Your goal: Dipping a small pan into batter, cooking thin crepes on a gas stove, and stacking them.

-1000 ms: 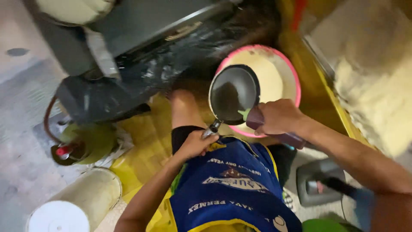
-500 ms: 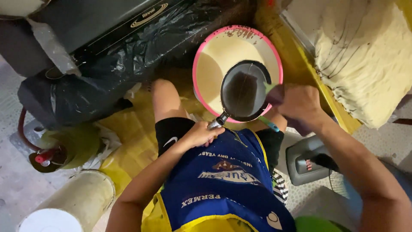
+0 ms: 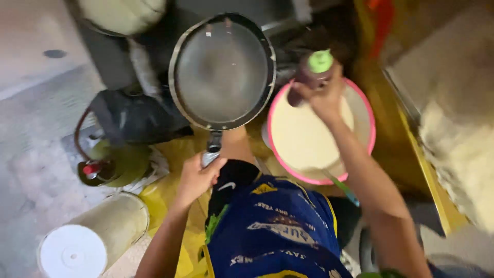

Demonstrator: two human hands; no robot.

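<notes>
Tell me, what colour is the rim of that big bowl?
Pink; the bowl's rim shows best in the head view.

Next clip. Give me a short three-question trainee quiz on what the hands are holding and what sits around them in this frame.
1. True or false: the left hand grips the handle of the round dark pan.
2. What does the right hand hold? A) a spoon B) a dark bottle with a green cap C) a cloth
3. Fill in: the bowl of pale batter under the right hand has a ____ rim.

Key
1. True: the fingers wrap the handle and the pan is raised, its inside facing the camera.
2. B: the dark bottle is held over the bowl.
3. Pink.
</notes>
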